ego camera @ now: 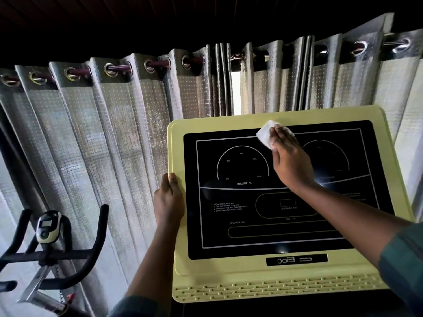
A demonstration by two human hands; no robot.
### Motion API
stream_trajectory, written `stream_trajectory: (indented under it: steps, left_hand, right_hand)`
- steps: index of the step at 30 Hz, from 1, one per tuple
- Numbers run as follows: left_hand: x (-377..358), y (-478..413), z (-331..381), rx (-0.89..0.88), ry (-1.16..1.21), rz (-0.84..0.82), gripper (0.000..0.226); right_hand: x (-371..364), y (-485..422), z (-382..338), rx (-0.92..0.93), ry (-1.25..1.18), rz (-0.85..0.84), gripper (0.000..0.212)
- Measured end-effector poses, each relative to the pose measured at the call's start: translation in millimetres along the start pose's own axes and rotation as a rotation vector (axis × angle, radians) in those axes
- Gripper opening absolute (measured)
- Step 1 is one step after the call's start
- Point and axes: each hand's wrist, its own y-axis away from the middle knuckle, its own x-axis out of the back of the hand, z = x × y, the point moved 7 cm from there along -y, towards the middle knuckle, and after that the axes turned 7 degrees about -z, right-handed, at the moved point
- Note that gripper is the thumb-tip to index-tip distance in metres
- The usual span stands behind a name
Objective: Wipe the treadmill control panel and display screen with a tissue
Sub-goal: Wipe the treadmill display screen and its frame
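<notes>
The treadmill control panel (229, 274) is a pale yellow-green console with a black display screen (242, 239) marked with white dials and text. My right hand (289, 160) lies flat on the upper middle of the screen, fingers straight, pressing a folded white tissue (265, 135) against it. The tissue sticks out to the left of and above my fingertips, near the screen's top edge. My left hand (169, 199) grips the panel's left edge, thumb on the front face and fingers curled behind.
An exercise bike (49, 248) with black handlebars and a small console stands at the lower left. Grey eyelet curtains (109, 138) hang behind the treadmill, with a bright gap at the middle. A slotted vent strip (274, 289) runs along the panel's lower edge.
</notes>
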Motion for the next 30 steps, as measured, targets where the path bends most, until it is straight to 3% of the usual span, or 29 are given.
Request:
stream_trajectory:
  steps: [2,6,11,15,22,26,27,30]
  left_hand:
    - [2,0,1,0.024,-0.098,0.027,0.042]
    - [4,-2,21,-0.014,-0.283,0.181,0.025]
    - [-10,-25,73,-0.163,-0.356,0.267,0.040]
    - [-35,-51,121,-0.322,-0.392,0.171,0.040]
    - [-105,-88,187,-0.548,-0.553,-0.213,0.048]
    - [-128,-98,206,-0.538,-0.575,-0.360,0.040]
    - [-130,-99,207,-0.514,-0.589,-0.360,0.039]
    - [-132,-96,207,-0.480,-0.606,-0.300,0.036]
  right_hand:
    - [4,-1,8,-0.102,-0.016,0.034,0.047]
    - [3,0,-3,0.050,-0.001,0.011,0.044]
    - [13,0,13,-0.016,-0.052,0.121,0.037]
    - [1,-5,2,0.057,-0.042,0.068,0.045]
    - [-9,-18,11,0.075,0.067,-0.005,0.056]
    - [7,-16,49,-0.222,-0.032,0.085,0.051]
    - [6,-13,46,-0.225,-0.037,0.079,0.051]
    - [-3,3,26,0.083,0.015,0.001,0.055]
